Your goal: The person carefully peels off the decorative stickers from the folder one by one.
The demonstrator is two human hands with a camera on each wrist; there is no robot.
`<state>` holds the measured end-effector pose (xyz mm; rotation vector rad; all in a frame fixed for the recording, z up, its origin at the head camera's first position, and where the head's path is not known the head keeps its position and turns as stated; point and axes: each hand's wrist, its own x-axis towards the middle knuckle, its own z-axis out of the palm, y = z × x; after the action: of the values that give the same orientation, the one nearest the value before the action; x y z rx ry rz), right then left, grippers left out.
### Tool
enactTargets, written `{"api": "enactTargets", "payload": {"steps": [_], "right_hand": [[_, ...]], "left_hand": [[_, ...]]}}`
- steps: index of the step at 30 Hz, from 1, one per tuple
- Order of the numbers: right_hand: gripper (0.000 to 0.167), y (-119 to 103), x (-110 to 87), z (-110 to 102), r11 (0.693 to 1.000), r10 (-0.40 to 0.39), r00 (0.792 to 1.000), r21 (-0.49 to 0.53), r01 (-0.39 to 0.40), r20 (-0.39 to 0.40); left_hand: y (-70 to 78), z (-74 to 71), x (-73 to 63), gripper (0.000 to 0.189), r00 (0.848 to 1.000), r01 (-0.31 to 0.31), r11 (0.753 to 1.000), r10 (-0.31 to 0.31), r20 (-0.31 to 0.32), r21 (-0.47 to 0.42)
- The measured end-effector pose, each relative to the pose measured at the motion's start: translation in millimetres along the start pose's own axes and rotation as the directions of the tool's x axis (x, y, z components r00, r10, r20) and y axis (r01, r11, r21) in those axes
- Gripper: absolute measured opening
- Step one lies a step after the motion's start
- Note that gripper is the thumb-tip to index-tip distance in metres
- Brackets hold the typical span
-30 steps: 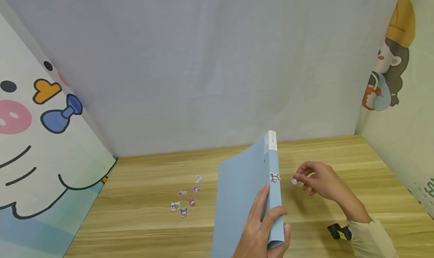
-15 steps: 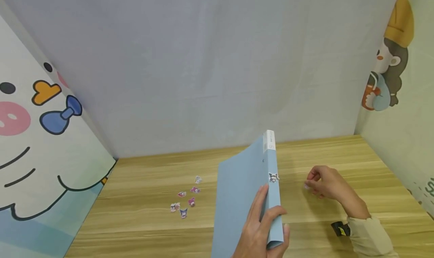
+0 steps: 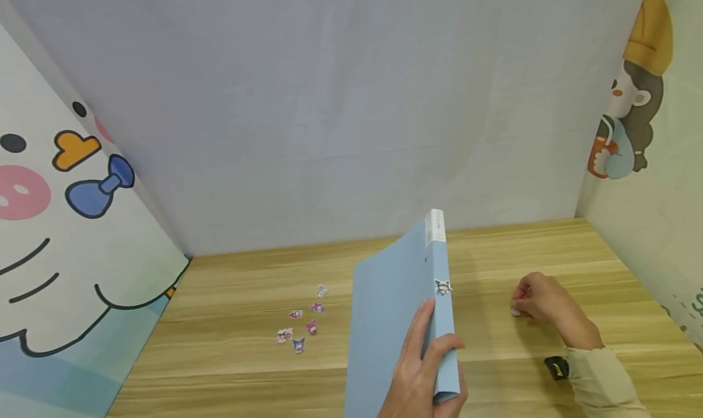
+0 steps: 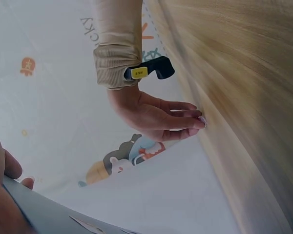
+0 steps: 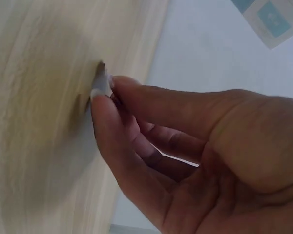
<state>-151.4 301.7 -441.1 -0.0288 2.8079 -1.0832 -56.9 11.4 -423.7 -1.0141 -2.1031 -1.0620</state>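
Note:
My left hand (image 3: 420, 369) grips the light blue ring binder (image 3: 392, 308) around its spine, near the lower end. The binder stands on edge with its spine turned up towards the head camera. A cartoon cat-like sticker (image 3: 442, 288) is on the spine, below a white label (image 3: 436, 226). To the right of the binder, low over the table, my right hand (image 3: 546, 299) pinches a small sticker (image 5: 101, 83) between thumb and index finger. Close up in the right wrist view, the sticker is seen nearly edge-on, and its print cannot be made out.
Several loose cartoon stickers (image 3: 312, 327) lie on the wood-grain table (image 3: 230, 369) left of the binder. A grey cloth wall (image 3: 351, 113) closes off the back. Printed panels stand at the left (image 3: 33, 253) and right (image 3: 648, 235). A black camera (image 3: 557, 367) is on the right wrist.
My right hand has moved right and lower, away from the binder's spine, with the sticker still pinched. The left hand and binder have stayed almost where they were.

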Motion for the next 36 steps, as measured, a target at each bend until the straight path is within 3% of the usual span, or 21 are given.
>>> {"api": "enactTargets", "payload": {"steps": [9,18,25,31,36], "right_hand": [[0.014,8.8,3.5,-3.4,0.993,-0.049,0.998,-0.109,0.045,-0.033],[0.018,11.2,2.3,-5.3,0.989,-0.039,0.999,-0.14,0.035,-0.027],[0.017,12.1,2.4,-4.9,0.983,-0.082,0.997,-0.162,0.082,0.008],[0.015,0.8,2.2,-5.1,0.986,-0.098,0.995,-0.133,0.101,0.029],[0.022,-25.3,-3.9,-3.0,0.981,-0.176,0.983,-0.096,0.171,-0.048]], "left_hand": [[2.9,0.7,-1.1,0.028,0.999,0.039,0.999,-0.039,0.005,-0.004],[3.0,1.9,-1.5,0.027,0.999,0.035,0.999,-0.035,-0.006,0.004],[3.0,1.7,-2.5,0.029,0.999,0.048,0.999,-0.048,0.007,0.002],[4.2,0.7,-2.9,0.035,0.998,0.054,0.998,-0.055,0.018,0.024],[3.7,0.8,-3.1,0.043,0.999,0.026,0.998,-0.028,0.03,0.048]]}}
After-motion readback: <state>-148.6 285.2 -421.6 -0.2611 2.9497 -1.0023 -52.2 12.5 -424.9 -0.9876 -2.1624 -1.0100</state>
